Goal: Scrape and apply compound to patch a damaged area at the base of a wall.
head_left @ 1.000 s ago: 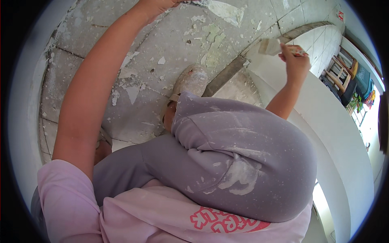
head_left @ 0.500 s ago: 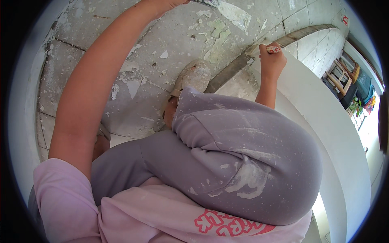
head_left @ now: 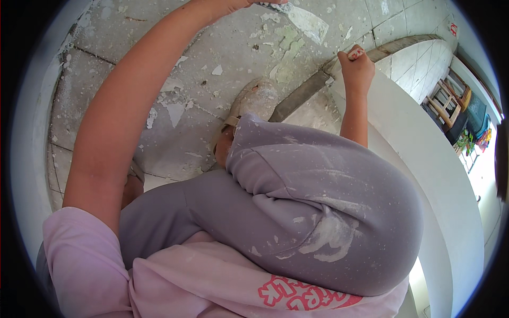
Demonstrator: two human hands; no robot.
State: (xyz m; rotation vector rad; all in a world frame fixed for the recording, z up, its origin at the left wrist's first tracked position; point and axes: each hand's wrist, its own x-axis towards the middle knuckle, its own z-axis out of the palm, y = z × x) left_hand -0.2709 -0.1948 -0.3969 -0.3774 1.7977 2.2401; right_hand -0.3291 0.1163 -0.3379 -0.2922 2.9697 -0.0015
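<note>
Crouching, the person is clenching the right hand [head_left: 356, 66] around a small tool handle [head_left: 356, 53] against the white wall [head_left: 419, 153]. Left of that wall, the left hand [head_left: 233, 5] is grasping a plaster-smeared trowel [head_left: 302, 18] flat above the floor [head_left: 175, 95], keeping it level.

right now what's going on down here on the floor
A person is crouched on a plaster-spattered tiled floor, knees bent in grey trousers smeared with white. The left hand reaches up to the top edge of the picture and holds a flat blade coated with white filler. The right hand is closed around a tool handle, held against the foot of a white wall. One dusty shoe rests on the tiles.
</note>
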